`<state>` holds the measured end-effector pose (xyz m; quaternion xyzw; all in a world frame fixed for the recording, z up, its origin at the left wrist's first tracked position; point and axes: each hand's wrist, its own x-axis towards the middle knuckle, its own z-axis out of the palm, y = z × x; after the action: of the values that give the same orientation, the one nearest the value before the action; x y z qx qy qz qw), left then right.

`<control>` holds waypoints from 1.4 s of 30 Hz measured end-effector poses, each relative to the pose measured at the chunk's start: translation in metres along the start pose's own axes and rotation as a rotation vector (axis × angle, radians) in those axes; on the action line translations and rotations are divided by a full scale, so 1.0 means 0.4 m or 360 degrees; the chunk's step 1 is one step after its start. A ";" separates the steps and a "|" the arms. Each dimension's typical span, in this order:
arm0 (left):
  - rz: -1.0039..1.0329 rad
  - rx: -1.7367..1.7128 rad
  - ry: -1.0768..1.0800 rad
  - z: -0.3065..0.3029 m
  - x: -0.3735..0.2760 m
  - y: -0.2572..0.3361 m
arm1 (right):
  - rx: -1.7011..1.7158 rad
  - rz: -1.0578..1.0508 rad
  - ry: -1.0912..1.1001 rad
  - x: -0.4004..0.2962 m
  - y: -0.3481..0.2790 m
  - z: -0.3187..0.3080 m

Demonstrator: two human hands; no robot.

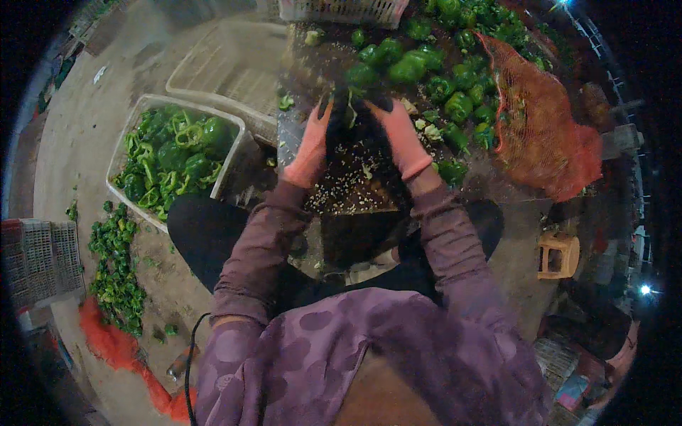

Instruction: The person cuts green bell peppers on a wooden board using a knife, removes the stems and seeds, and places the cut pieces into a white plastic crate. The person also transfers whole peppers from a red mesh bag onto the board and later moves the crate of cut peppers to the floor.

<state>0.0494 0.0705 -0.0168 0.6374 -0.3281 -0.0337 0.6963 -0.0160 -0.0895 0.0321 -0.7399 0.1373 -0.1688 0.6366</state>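
Note:
My left hand [311, 139], in a pink glove with dark fingers, reaches over a dark work surface [341, 186] strewn with pale seeds. Opposite it, my right hand [397, 134] wears a matching glove. A thin green piece, perhaps a pepper stem [352, 106], shows between the two hands; dark fingertips against the dark surface hide whether either hand grips it. Whole green bell peppers [407, 66] lie piled just beyond and to the right of my fingers. Pale pepper scraps [432, 132] lie beside my right hand.
A plastic crate of cut green peppers [123, 144] stands at the left, beside another pale crate [184, 69]. An orange mesh sack [543, 122] lies at the right. A white crate [343, 11] stands at the far edge. Green peppers or scraps [120, 261] cover floor at lower left. A yellow stool [559, 255] stands right.

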 end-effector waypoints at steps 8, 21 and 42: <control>-0.0111 0.0152 -0.0046 0.015 -0.052 0.038 | -0.1274 -0.0695 0.0072 -0.195 -0.068 0.043; 0.0294 0.0677 -0.0041 -0.036 -0.098 0.017 | -0.0835 -0.0779 -0.0127 -0.217 -0.001 0.086; -0.0482 -0.0051 0.0524 -0.027 -0.075 0.081 | 0.0074 -0.0201 0.0269 -0.119 0.089 0.224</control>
<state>0.0193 0.0996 0.0004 0.6653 -0.1099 -0.0385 0.7375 -0.0206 0.0053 -0.0186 -0.7153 0.1397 -0.2737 0.6276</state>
